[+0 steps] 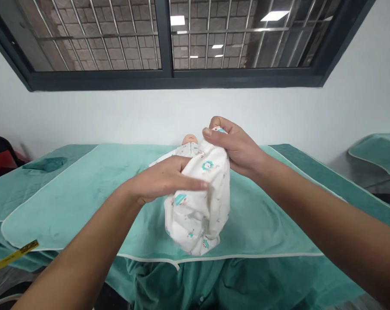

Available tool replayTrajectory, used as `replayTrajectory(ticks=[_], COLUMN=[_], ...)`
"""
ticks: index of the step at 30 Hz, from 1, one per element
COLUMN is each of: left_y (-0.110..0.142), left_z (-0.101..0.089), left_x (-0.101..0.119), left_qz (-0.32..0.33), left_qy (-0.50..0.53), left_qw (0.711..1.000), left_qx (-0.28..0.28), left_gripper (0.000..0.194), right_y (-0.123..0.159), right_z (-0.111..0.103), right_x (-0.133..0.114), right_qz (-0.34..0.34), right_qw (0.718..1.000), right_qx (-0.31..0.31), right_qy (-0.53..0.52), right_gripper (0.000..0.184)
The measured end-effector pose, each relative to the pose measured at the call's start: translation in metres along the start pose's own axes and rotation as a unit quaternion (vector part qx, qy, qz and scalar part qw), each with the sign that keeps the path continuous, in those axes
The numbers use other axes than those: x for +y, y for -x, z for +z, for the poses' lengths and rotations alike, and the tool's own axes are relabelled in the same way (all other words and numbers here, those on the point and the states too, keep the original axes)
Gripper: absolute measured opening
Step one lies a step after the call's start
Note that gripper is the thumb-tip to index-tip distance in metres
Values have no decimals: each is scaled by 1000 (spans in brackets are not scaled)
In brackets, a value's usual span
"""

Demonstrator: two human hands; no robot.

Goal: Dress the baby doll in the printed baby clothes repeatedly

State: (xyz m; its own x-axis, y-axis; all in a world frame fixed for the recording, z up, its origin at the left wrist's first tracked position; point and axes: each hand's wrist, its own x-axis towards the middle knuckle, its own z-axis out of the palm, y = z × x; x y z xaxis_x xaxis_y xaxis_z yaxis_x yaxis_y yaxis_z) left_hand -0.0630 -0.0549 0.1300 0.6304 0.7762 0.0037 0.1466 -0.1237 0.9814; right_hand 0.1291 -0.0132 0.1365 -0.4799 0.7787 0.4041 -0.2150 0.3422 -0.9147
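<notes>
A baby doll (190,140) lies on its back on a teal pad (69,202), head toward the wall. It wears a white printed romper (198,206), whose lower end is lifted up off the pad. My right hand (235,146) is closed around the raised top of the cloth, near the doll's feet. My left hand (169,178) lies against the left side of the bundled cloth with its fingers stretched out flat, thumb underneath. The doll's legs are hidden inside the fabric.
The pad has white piping and covers a table draped in darker green cloth (188,284). A yellow tape measure (12,256) hangs at the lower left. A small folded green cloth (46,163) lies at the far left. A white wall and a barred window stand behind.
</notes>
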Motion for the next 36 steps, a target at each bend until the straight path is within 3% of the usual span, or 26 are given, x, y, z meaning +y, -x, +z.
replayTrajectory(ticks=[3,6,7,8,10,13,15,17,19,21,23,26,28,30,33,36], left_y=[-2,-5,-6,-6,-5,-3,-3,-6,-11,-14,-13,-4,2,5,4,0], left_z=[6,18,22,25,29,28,24,22,22,24,25,21,15,11,11,16], left_x=[-18,-37,-42,-46,-51,-54,-54,-54,-56,-59,-62,-67,-71,-74,-77,-79], left_qz=[47,34,18,3,-30,-82,-70,-14,28,26,2,-44,-74,-72,-2,28], left_qy=[88,157,173,189,209,199,210,254,291,303,297,254,214,200,254,302], left_qw=[989,974,971,968,969,977,975,963,943,938,946,966,972,974,967,943], left_qx=[108,158,163,163,127,13,12,92,161,167,132,28,-57,-81,23,139], left_gripper=[28,32,34,37,40,38,38,38,39,41,43,47,50,51,55,51], right_y=[18,35,39,41,43,43,44,47,50,52,52,50,49,50,54,62], right_z=[-1,-5,-7,-9,-12,-13,-12,-12,-12,-14,-15,-15,-13,-9,-5,-4], right_x=[15,25,27,29,33,37,38,38,39,41,44,48,51,55,64,76], right_qz=[60,177,202,214,201,164,161,176,220,256,235,164,149,141,148,216], right_qw=[995,944,928,925,949,982,987,983,965,939,950,983,986,985,982,972], right_qx=[-67,-244,-272,-271,-195,-67,-28,-45,-140,-224,-202,-79,-42,-19,25,-29], right_qy=[49,135,152,161,144,62,10,0,29,53,34,-31,-67,-97,-115,-88], right_gripper=[34,34,35,35,35,39,43,46,41,35,36,39,43,45,48,49])
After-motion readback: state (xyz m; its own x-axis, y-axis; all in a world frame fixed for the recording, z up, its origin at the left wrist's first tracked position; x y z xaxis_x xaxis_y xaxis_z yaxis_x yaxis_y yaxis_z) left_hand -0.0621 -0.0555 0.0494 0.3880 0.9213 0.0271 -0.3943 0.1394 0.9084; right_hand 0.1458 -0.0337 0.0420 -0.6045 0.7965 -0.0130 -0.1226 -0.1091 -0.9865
